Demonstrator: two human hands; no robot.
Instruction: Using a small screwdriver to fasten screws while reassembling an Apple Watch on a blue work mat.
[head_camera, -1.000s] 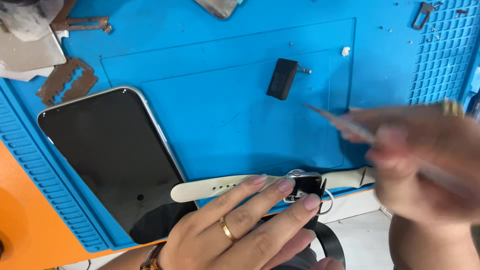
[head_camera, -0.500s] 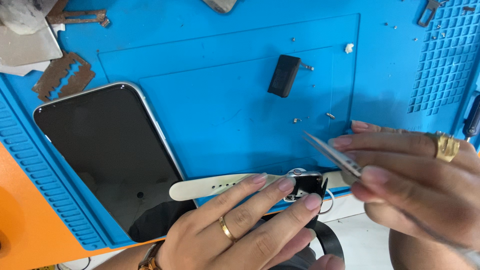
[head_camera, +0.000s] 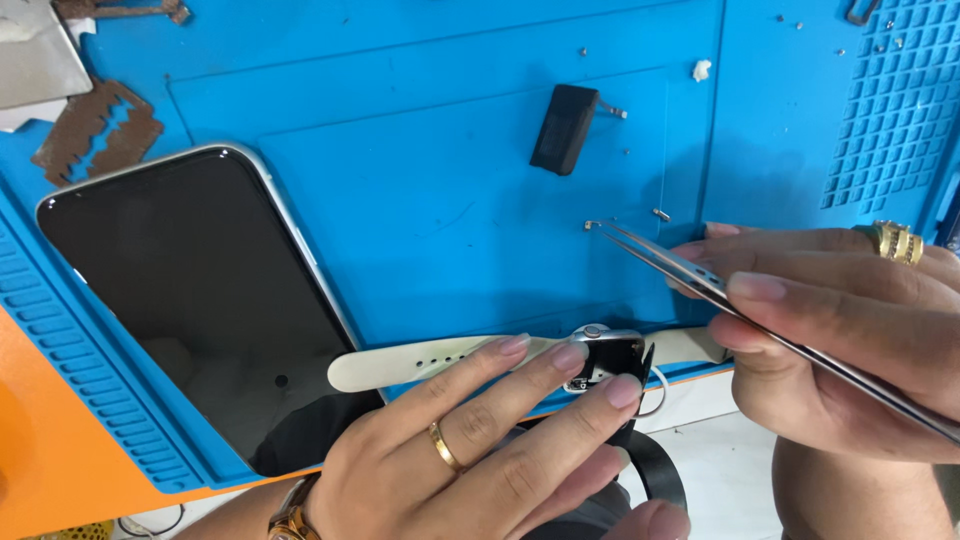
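Watch opened and pinned by your left hand fingers, right hand pinching tweezers at a loose screw; reassembly not done.

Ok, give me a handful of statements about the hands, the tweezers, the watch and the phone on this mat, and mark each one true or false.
1. The right hand holds metal tweezers whose tips reach a tiny part on the blue mat. True.
2. The left hand presses its fingertips on the smartwatch. True.
3. The watch strap is black. False: it is cream-coloured.
4. The phone has a lit screen. False: its screen is dark.
5. A rusty razor blade lies at the mat's upper left. True.
6. The small black block sits in the tweezers. False: it lies apart on the mat, above the tips.
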